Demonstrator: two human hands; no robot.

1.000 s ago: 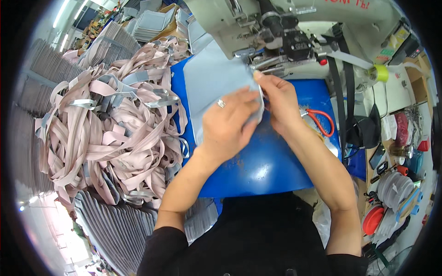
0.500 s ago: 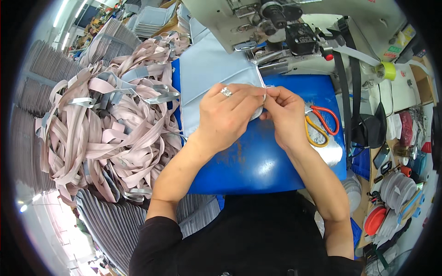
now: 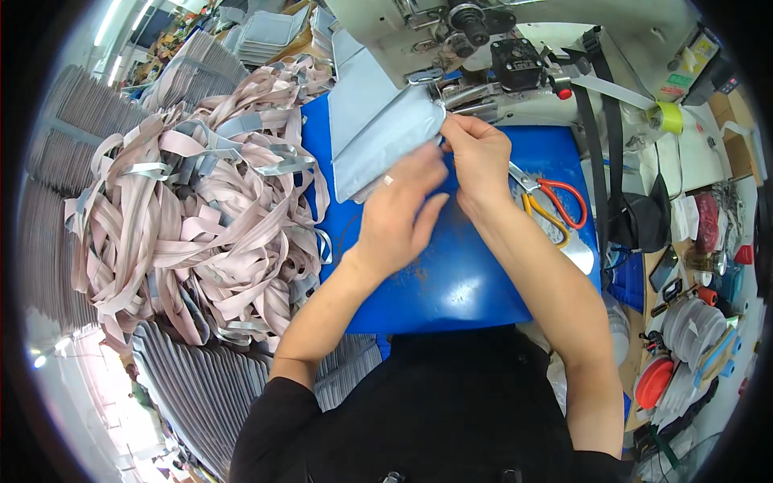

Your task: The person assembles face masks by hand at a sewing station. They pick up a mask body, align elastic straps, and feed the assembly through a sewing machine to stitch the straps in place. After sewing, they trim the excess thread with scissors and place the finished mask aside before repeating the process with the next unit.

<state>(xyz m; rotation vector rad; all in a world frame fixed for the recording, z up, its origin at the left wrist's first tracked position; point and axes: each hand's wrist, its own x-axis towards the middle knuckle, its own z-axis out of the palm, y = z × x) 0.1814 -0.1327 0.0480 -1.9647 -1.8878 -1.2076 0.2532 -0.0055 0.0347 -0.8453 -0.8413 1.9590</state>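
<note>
A light blue fabric panel (image 3: 374,121) lies on the blue work surface, its upper right edge by the metal parts under the head of the sewing machine (image 3: 370,28). My right hand (image 3: 481,157) is closed, pinching the panel's right edge near those parts. Just below the panel is my left hand (image 3: 403,205), a ring on one finger. Its fingers are blurred by motion, but the thumb stands apart and nothing shows in its grasp. Scissors (image 3: 555,203) with one red and one yellow handle loop lie to the right of my right hand.
A big heap of pale pink zipper tape (image 3: 217,217) borders the work surface (image 3: 451,298) on the left. Stacked grey panels (image 3: 193,394) stand below and behind it. Black straps (image 3: 620,161) hang at the right, near a yellow-green tape roll (image 3: 667,118) and shelves of odds and ends.
My left hand has come off the panel and moved down, its thumb spreading. My right hand has moved up and left with the edge. The panel has shifted upward, its lower part turning right.
</note>
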